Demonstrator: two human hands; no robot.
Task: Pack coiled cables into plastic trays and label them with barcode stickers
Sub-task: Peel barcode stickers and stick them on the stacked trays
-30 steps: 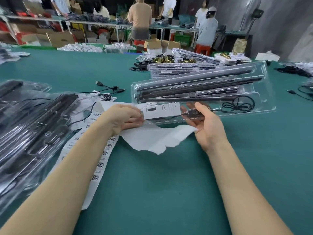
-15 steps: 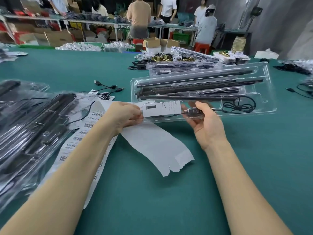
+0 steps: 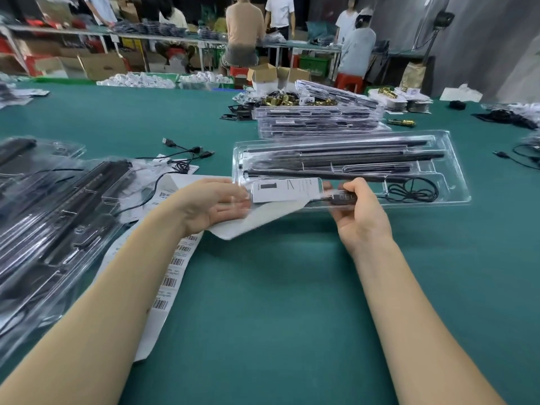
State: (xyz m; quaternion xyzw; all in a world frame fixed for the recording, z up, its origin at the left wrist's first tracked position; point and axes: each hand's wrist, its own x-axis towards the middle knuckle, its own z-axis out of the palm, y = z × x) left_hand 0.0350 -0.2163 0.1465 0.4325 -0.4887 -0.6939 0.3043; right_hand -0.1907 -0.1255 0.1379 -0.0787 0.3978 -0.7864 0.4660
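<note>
A clear plastic tray [image 3: 450,159] holding long black bars and a coiled black cable [image 3: 415,190] is lifted above the green table. My right hand [image 3: 359,211] grips its near edge by the black inline controller [image 3: 342,197]. A white label card [image 3: 285,190] lies in the tray's near left. My left hand [image 3: 210,204] is at the tray's left corner, palm up with fingers extended under it, over a white backing sheet [image 3: 248,223]. A strip of barcode stickers [image 3: 169,282] runs along the table under my left forearm.
Filled clear trays [image 3: 49,217] pile up at the left. A stack of packed trays [image 3: 315,121] stands behind the held one. Loose USB cables [image 3: 187,154] lie at mid-table, more cables [image 3: 523,153] at the right edge. People work at benches beyond.
My left hand has turned palm up with fingers extended under the tray's left corner. The white backing sheet has shifted beneath it. My right thumb now curls over the controller.
</note>
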